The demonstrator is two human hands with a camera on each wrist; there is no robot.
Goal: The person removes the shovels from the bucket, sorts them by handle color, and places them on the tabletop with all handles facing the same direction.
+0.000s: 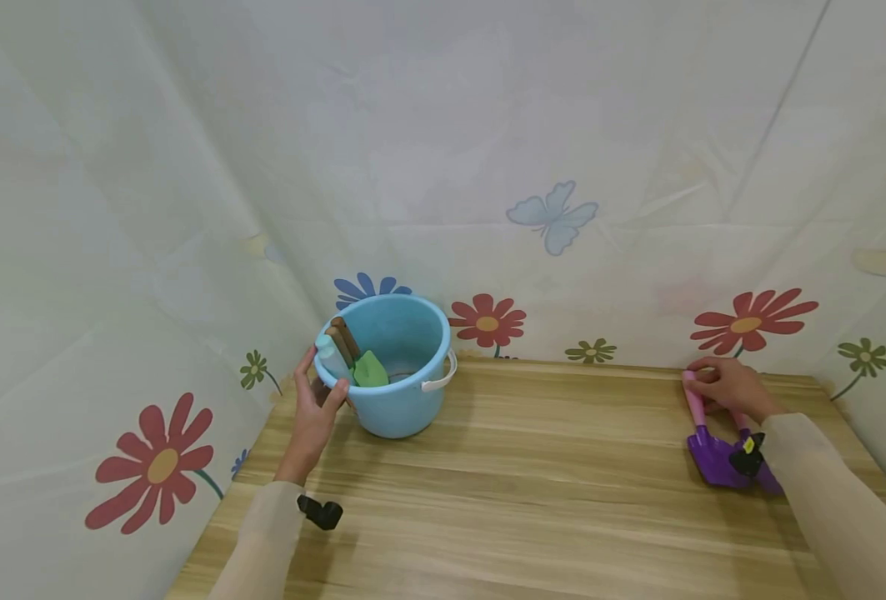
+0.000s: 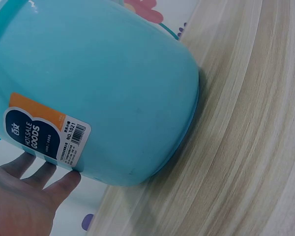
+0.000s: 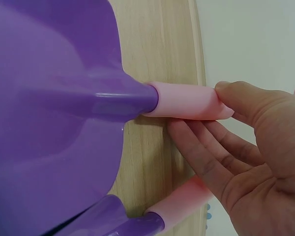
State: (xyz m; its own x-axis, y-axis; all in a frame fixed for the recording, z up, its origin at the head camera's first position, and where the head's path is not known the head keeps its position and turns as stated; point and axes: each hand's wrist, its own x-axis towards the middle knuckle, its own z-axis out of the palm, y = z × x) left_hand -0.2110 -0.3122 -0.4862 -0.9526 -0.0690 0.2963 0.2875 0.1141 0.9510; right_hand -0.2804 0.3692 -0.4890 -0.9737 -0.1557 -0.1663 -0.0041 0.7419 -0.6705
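Observation:
A light blue bucket (image 1: 401,412) stands at the back left, with wooden-looking handles (image 1: 345,340), a pale blue piece (image 1: 332,357) and a green piece (image 1: 370,370) inside. Against its left side rests my left hand (image 1: 315,421), thumb near the rim. Straight, spread fingers (image 2: 64,184) touch the wall by the label in the left wrist view. At the right, my right hand (image 1: 735,388) pinches the pink handle (image 3: 189,101) of a purple toy shovel (image 3: 54,98) between thumb and fingers. Beside it lies a second purple shovel (image 3: 96,219), partly hidden, also pink-handled.
The wooden table (image 1: 548,483) runs back to a pale curtain (image 1: 623,108) printed with flowers and a butterfly. A white bucket handle (image 1: 441,375) hangs at the bucket's right side.

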